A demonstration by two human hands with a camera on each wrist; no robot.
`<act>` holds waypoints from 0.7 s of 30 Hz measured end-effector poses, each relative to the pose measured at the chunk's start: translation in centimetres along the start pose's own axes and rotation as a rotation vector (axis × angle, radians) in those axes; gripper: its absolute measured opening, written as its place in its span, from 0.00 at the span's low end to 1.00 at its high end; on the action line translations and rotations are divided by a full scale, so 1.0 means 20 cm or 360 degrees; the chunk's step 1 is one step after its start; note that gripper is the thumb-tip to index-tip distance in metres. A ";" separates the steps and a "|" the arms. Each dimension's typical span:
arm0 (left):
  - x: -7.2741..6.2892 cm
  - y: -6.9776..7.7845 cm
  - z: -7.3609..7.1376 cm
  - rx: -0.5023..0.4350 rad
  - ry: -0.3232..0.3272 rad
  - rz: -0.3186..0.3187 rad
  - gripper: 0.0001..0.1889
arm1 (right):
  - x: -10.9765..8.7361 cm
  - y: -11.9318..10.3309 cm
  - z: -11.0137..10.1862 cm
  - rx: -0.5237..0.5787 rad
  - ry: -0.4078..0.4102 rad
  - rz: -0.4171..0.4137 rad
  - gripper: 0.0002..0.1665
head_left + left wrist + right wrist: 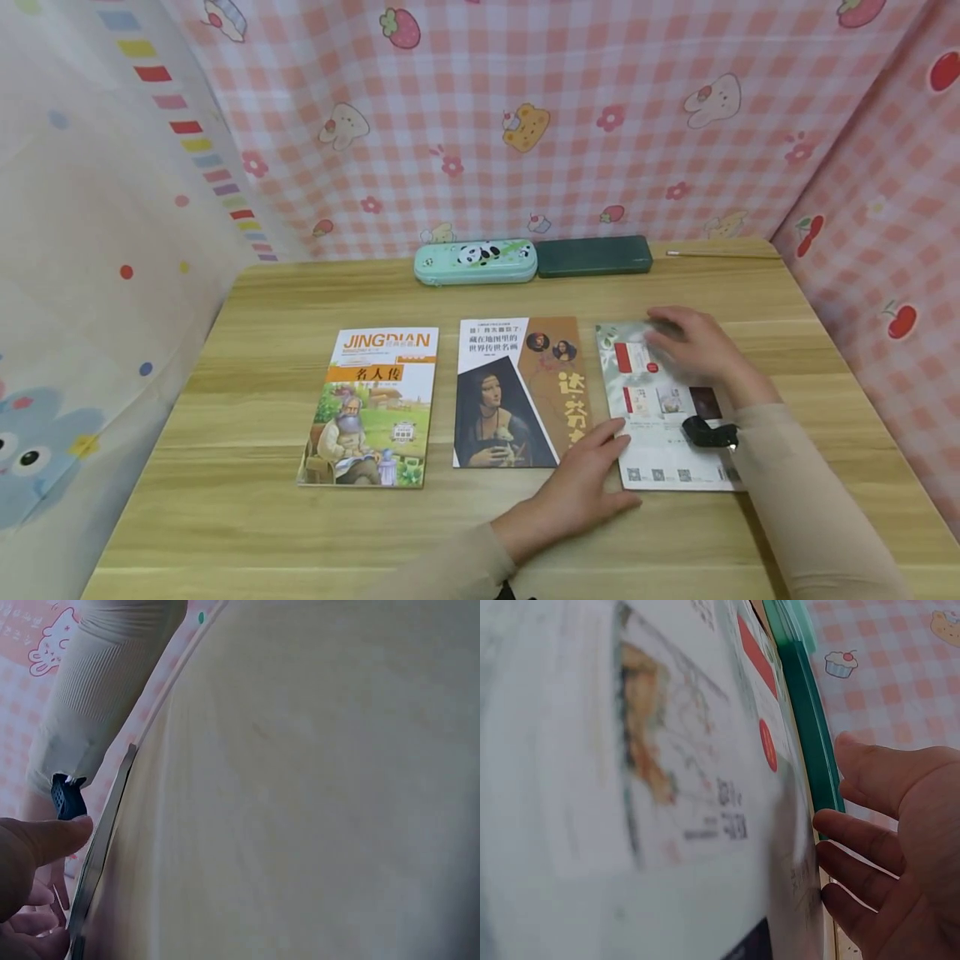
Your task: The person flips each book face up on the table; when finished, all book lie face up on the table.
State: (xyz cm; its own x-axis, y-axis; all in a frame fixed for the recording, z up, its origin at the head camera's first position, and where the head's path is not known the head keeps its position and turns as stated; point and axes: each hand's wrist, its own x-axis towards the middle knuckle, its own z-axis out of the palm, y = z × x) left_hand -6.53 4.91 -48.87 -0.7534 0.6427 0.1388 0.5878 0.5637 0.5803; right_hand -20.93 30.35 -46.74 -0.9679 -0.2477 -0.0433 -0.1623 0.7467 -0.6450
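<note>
A white-green book (651, 450), showing small pictures and square codes on its face, lies flat at the right of the row. Fingertips of my left hand (573, 492) are right at its left edge, with the thumb spread below. The left wrist view shows that hand (30, 881) beside the thin side of the book (97, 851). Over the upper right of the book is my right hand (701, 354), slightly blurred, its fingers loosely bent. In the right wrist view, the fingers (862, 840) spread near the edge of the book (682, 817), with nothing gripped.
Left of the white book lie a brown and white painting book (491, 417) and a book with a bearded figure (375, 417). Along the back stand a mint panda pencil case (476, 262), a dark green case (595, 256) and a pencil (720, 254). Patterned curtains (487, 125) enclose the wooden table (225, 533).
</note>
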 end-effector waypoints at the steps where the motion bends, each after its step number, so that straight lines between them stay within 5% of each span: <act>1: 0.00 0.00 0.00 -0.0003 0.0001 -0.0001 0.41 | 0.00 0.01 0.00 -0.0004 0.0009 0.0000 0.32; 13: 0.04 0.03 0.04 0.0110 -0.0031 -0.0070 0.42 | -0.05 0.09 -0.05 -0.0102 0.0165 -0.0026 0.29; 21: 0.06 0.02 0.03 0.0099 -0.0022 -0.0090 0.42 | -0.07 0.14 -0.09 -0.0133 0.0202 0.0093 0.30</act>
State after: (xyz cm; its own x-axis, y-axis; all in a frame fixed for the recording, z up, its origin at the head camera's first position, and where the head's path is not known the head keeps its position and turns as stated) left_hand -7.16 6.19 -48.91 -0.7818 0.6161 0.0959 0.5621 0.6299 0.5359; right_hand -20.43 33.86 -47.09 -0.9918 -0.1263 0.0213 -0.1152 0.8078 -0.5781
